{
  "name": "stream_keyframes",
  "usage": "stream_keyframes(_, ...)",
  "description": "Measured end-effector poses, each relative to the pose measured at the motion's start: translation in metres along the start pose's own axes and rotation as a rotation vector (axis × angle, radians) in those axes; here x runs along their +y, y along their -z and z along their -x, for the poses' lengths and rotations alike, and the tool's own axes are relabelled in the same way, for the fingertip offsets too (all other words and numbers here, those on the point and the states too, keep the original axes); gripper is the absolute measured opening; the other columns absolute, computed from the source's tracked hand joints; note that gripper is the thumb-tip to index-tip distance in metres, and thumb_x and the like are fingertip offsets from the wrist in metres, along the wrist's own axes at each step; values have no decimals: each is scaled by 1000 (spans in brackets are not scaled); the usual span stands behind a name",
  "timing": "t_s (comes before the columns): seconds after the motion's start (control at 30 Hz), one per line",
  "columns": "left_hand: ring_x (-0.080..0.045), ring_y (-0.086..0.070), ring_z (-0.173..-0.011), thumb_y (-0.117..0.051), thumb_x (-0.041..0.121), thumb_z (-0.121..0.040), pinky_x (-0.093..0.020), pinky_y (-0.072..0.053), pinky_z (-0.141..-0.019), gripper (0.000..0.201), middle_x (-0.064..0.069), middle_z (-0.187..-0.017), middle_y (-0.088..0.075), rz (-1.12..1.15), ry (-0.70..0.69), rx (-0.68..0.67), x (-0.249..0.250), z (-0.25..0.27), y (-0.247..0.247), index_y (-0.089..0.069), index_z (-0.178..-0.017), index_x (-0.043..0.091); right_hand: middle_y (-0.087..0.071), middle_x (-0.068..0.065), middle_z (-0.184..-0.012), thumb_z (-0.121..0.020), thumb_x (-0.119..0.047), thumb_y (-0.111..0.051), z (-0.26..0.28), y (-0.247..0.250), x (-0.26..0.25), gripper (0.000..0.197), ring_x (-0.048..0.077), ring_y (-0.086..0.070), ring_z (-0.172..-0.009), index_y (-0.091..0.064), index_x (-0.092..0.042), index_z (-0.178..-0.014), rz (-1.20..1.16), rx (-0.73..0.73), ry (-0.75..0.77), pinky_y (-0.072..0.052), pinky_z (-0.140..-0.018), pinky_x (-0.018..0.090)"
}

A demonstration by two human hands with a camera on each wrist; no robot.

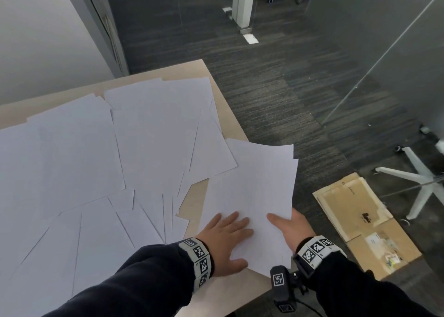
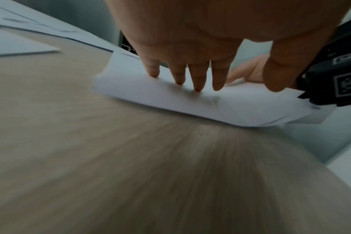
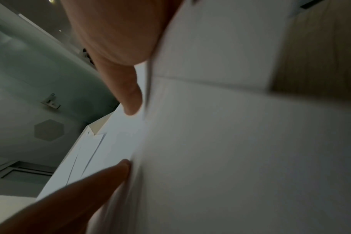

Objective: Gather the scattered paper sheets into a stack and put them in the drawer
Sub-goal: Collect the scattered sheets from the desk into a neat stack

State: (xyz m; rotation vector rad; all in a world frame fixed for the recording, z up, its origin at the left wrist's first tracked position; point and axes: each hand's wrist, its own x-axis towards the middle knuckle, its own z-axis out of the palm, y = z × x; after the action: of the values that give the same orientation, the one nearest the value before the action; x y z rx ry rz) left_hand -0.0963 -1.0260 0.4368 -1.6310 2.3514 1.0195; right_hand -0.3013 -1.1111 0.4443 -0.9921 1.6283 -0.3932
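Hands work a small bundle of white sheets (image 1: 252, 196) at the right corner of a wooden table (image 1: 192, 76), part of it overhanging the edge. The left hand (image 1: 225, 237) lies flat with fingers (image 2: 198, 79) straight, pressing the top sheet; the right hand (image 1: 290, 230) pinches the bundle's right edge, thumb above and fingers beneath. Many loose sheets (image 1: 96, 160) lie fanned across the tabletop to the left. Squaring the edges likely calls for firm pressure while the right hand steadies the overhang. No drawer is in view.
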Motion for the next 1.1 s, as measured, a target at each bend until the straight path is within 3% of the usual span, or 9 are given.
stream_keyframes(0.13,-12,7,-151,-44,56,-87,-41,-3,-123,74,13,-163,0,52,57,112,-11,-15,14,-18,-153,36,-73,1,-91,-83,-10,-72,-5,0,2,19,17,-69,-83,-69,-14,-101,57,-2,7,-51,-69,28)
stream_keyframes(0.23,-21,8,-151,-44,57,-89,-42,-7,-123,78,8,-163,10,68,371,288,-37,-28,42,-9,-155,34,-71,0,-92,-88,-17,-65,-5,0,0,10,17,-67,-84,-66,-20,-97,120,-7,14,-49,-69,28)
stream_keyframes(0.3,-22,11,-151,-46,55,-91,-44,-5,-123,83,4,-163,15,100,563,299,-57,-34,59,1,-155,32,-70,-1,-90,-90,-18,-60,-6,-1,-2,7,17,-65,-83,-63,-24,-89,133,-8,21,-50,-70,28)
stream_keyframes(0.4,-23,13,-151,-42,60,-89,-49,-2,-122,86,5,-163,17,60,636,214,-81,-40,67,6,-154,32,-70,0,-90,-92,-18,-57,-9,-3,-2,13,22,-66,-87,-62,-24,-82,120,2,21,-52,-83,35)
stream_keyframes(0.53,-23,16,-150,-41,66,-83,-51,0,-121,91,5,-162,22,-26,554,148,-85,-34,50,7,-153,32,-71,-1,-91,-93,-18,-57,-10,-3,0,13,22,-67,-89,-64,-25,-85,60,-11,-4,-52,-85,37)
stream_keyframes(0.73,-20,25,-147,-40,66,-83,-47,10,-120,92,10,-158,31,-108,333,80,-50,-12,20,16,-152,38,-71,0,-91,-95,-22,-52,-8,-1,-5,13,21,-66,-88,-64,-25,-91,9,-16,-13,-51,-84,35)
stream_keyframes(0.9,-19,30,-145,-40,62,-85,-49,11,-119,90,8,-157,32,-182,161,-23,-21,1,6,14,-152,38,-71,-2,-97,-95,-44,-51,-11,-2,-4,24,21,-67,-93,-65,-25,-99,-47,-1,-54,-50,-93,38)
stream_keyframes(1.0,-17,30,-145,-40,61,-86,-48,11,-120,87,8,-157,31,-183,71,-72,-4,6,-1,13,-152,40,-72,-3,-96,-95,-41,-56,-8,-3,-5,21,18,-68,-91,-66,-23,-101,-60,-23,-40,-52,-82,33)
stream_keyframes(1.1,-13,18,-149,-43,57,-88,-44,2,-122,82,13,-161,18,-118,-8,-102,9,8,-3,8,-152,42,-73,1,-97,-92,-25,-63,-5,-3,-4,15,19,-68,-88,-67,-17,-104,-17,-15,4,-51,-73,30)
